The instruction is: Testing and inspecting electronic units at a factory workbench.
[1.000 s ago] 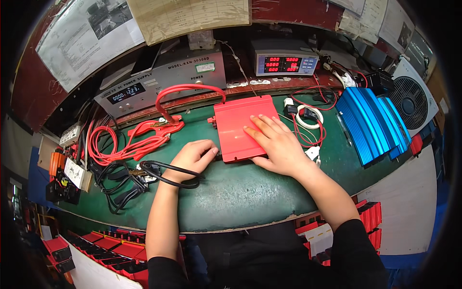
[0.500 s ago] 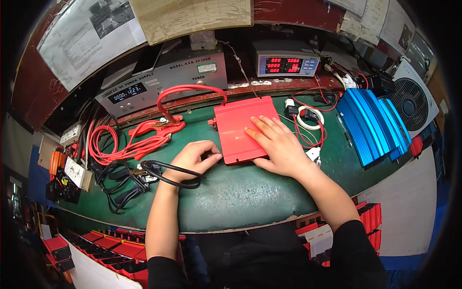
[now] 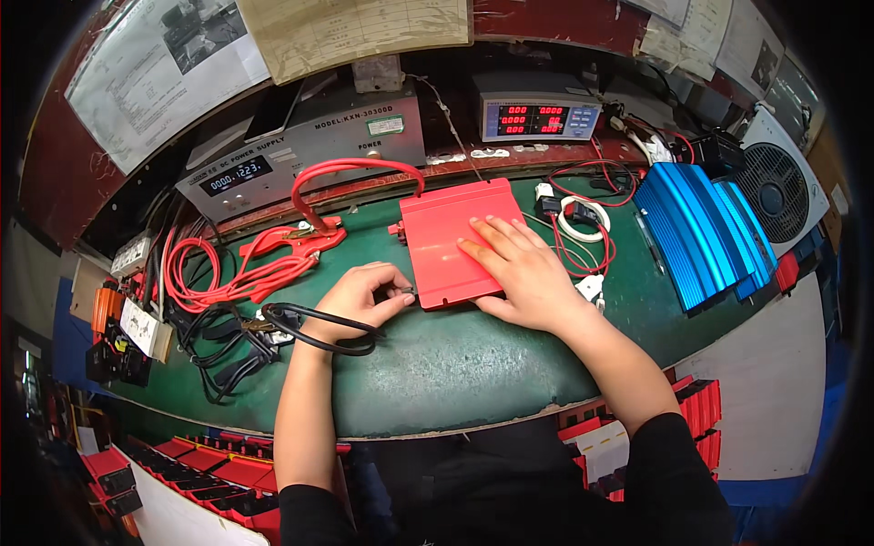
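Note:
A red metal box [image 3: 451,241] lies on the green bench top in front of me. My right hand [image 3: 523,273] rests flat on its lid, fingers stretched out and the thumb at the near edge. At the box's near left corner my left hand [image 3: 369,296] is closed in a pinch on a small dark piece, mostly hidden by the fingers. A black cable [image 3: 341,348] loops over my left wrist, coming from black clamp leads [image 3: 237,355] on the left. Behind the box rises a thick red cable [image 3: 360,166], arching left to a red clamp [image 3: 314,238].
A grey power supply [image 3: 300,150] and a meter with red digits [image 3: 537,118] stand at the back. Blue finned housings [image 3: 696,241] and a fan [image 3: 774,191] are on the right. Coiled red leads [image 3: 196,273] lie left. White plugs and wires [image 3: 583,218] sit beside the box.
The fingers of my left hand have shifted slightly at the box corner, and a dark piece now shows at the fingertips. My right hand stays on the lid.

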A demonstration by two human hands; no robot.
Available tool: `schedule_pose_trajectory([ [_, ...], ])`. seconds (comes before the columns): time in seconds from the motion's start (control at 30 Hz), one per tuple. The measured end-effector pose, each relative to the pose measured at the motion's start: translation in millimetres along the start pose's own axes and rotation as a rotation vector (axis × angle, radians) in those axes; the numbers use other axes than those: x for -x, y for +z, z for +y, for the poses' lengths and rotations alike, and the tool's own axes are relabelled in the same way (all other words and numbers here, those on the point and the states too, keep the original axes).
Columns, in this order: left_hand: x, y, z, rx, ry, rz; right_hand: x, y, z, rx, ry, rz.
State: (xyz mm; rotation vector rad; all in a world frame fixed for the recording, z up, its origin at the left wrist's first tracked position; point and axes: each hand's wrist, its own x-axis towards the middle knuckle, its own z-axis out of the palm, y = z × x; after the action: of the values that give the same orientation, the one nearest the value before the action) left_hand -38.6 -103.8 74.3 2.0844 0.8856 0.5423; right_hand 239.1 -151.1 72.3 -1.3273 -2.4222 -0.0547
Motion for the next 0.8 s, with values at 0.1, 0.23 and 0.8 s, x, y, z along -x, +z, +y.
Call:
schedule_pose_trajectory([
  [0.1,0,1,3,-0.070,-0.021,-0.012,-1,0,0,0.002,-0.002,-0.003],
  [0.23,-2,0,-15,-0.056,0.059,-0.029,-2,1,0,0.000,-0.010,0.006],
  [0.8,-2,-2,-12,-0.038,0.121,-0.101,-1,-1,-1,-0.004,-0.014,-0.001],
])
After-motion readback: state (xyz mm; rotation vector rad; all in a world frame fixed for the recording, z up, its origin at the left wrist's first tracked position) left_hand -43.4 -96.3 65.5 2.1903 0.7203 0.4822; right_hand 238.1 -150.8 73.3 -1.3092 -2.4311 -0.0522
